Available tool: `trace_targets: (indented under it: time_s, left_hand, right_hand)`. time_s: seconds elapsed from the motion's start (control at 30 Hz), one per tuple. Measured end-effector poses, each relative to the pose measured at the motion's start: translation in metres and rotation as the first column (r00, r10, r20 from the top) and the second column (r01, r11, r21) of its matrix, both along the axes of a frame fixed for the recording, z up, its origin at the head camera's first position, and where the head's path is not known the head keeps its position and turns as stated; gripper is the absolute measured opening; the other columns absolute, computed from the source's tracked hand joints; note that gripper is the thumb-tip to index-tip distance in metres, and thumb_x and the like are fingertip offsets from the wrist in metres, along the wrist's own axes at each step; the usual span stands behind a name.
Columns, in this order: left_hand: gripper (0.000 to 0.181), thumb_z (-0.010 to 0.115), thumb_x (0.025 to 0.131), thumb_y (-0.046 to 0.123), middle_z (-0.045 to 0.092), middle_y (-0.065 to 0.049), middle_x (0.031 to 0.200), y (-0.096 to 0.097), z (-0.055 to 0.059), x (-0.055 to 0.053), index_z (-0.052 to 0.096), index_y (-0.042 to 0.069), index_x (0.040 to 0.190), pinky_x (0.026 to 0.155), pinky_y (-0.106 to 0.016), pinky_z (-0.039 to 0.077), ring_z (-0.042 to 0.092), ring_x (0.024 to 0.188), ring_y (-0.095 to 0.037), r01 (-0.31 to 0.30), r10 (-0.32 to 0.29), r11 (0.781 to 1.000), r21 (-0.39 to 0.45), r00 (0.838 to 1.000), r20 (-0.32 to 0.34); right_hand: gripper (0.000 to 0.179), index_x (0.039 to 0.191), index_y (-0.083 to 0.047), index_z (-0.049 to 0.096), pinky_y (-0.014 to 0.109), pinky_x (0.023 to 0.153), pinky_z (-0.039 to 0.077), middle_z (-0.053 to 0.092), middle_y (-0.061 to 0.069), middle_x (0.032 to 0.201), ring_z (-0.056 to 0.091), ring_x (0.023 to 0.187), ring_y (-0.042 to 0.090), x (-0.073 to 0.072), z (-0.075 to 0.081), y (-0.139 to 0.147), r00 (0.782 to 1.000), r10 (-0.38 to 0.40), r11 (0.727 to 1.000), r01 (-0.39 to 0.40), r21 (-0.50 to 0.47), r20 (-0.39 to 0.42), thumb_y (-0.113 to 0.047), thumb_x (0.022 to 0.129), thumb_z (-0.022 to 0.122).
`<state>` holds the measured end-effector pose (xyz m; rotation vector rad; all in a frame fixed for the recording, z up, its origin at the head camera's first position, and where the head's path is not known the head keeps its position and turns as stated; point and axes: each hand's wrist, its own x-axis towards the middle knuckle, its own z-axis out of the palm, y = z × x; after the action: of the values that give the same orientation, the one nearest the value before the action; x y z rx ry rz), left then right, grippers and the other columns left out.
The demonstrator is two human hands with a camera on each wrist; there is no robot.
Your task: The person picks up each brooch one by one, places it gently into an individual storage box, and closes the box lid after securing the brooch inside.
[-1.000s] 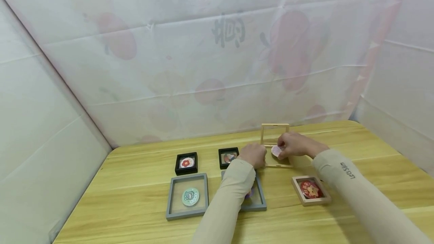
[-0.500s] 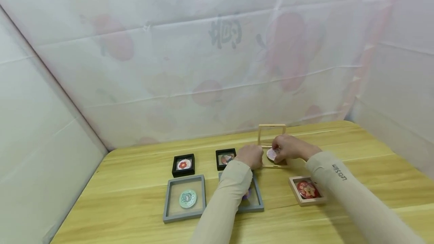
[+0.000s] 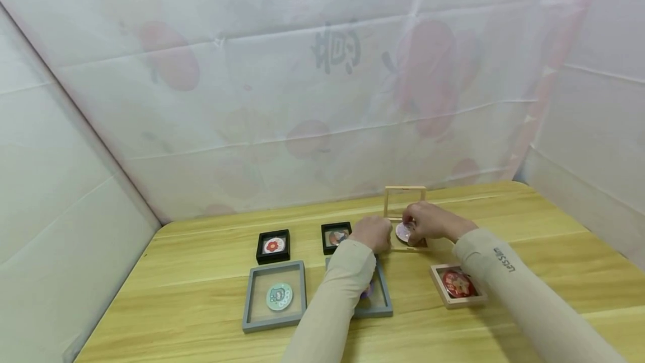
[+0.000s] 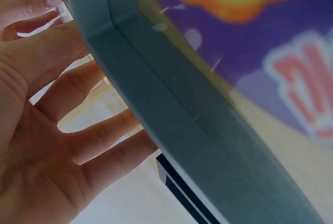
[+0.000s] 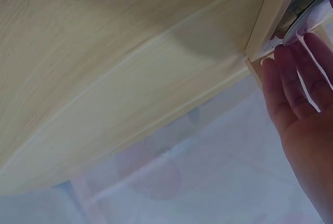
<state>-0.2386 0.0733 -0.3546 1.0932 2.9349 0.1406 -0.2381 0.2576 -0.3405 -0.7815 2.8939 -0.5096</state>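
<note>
A wooden display frame (image 3: 393, 248) stands open near the back of the table, its upper half raised behind the lower half. My right hand (image 3: 432, 223) pinches a round pale purple badge (image 3: 403, 232) by its edge over the lower half. In the right wrist view, the fingertips of the right hand (image 5: 307, 94) meet the rim of the badge (image 5: 312, 13). My left hand (image 3: 372, 233) holds the left edge of the wooden frame. The left wrist view has the left hand (image 4: 52, 146) partly behind a grey frame (image 4: 156, 99), which hides some fingertips.
Two black frames with badges, one with a red flower (image 3: 274, 245), one beside my left hand (image 3: 336, 237), lie to the left. Nearer lie a grey frame (image 3: 247, 310) with a green badge and a second grey frame (image 3: 387, 298). A small wooden frame (image 3: 443, 293) holds a red badge.
The right hand has lowered the badge slightly and turned it flatter over the open wooden frame. The left hand keeps its place at the frame's edge. The head view has shifted a little.
</note>
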Motion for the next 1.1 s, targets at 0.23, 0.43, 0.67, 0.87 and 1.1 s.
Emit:
trace_targets:
  time_s: [0.23,0.43,0.67,0.87,1.1]
  left_hand:
    - [0.023,0.077,0.082,0.009,0.055,0.007,0.062,0.002,0.002,0.003,0.063,0.015,0.065,0.051,-0.023,0.041,0.046,0.056,-0.008,0.012,-0.012,1.000,0.001,1.000,0.004]
    - [0.021,0.077,0.084,0.009,0.053,0.007,0.062,0.002,0.006,0.006,0.065,0.014,0.067,0.051,-0.023,0.039,0.043,0.056,-0.008,0.014,-0.014,1.000,0.016,1.000,0.022]
    - [0.023,0.077,0.090,0.015,0.059,0.007,0.065,-0.004,0.015,0.006,0.065,0.012,0.071,0.053,-0.022,0.041,0.047,0.056,-0.007,0.008,-0.015,0.999,0.041,0.984,0.180]
    - [0.023,0.071,0.097,0.027,0.061,0.008,0.069,-0.009,0.026,0.009,0.071,0.012,0.079,0.055,-0.022,0.041,0.046,0.055,-0.005,0.014,-0.016,1.000,0.009,0.956,0.293]
    - [0.022,0.065,0.101,0.032,0.076,0.006,0.095,-0.010,0.030,0.004,0.081,0.017,0.104,0.066,-0.023,0.054,0.066,0.074,-0.006,-0.008,-0.005,0.994,0.108,0.993,0.118]
  right_hand:
    - [0.030,0.093,0.000,0.071,0.031,0.062,0.047,0.062,0.003,0.082,0.051,0.071,0.014,0.002,-0.004,0.003,1.000,0.000,1.000,0.000,0.001,0.004,-0.010,0.070,0.088]
    - [0.030,0.095,0.001,0.071,0.032,0.063,0.046,0.061,0.002,0.083,0.051,0.072,0.014,0.002,-0.003,0.005,1.000,0.000,1.000,0.000,0.002,0.013,-0.011,0.073,0.087]
    - [0.031,0.096,0.000,0.071,0.031,0.063,0.045,0.060,0.002,0.083,0.049,0.073,0.015,0.003,0.002,0.005,1.000,0.001,1.000,-0.001,0.005,0.004,-0.011,0.072,0.087]
    - [0.026,0.093,-0.002,0.068,0.037,0.066,0.047,0.061,0.004,0.085,0.053,0.075,0.018,0.006,0.008,0.011,1.000,0.008,1.000,-0.008,-0.024,0.014,-0.015,0.077,0.084]
    - [0.025,0.097,0.004,0.069,0.044,0.070,0.055,0.067,0.010,0.088,0.064,0.079,0.025,0.006,0.008,0.023,0.995,0.000,1.000,-0.003,-0.030,-0.101,-0.019,0.089,0.077]
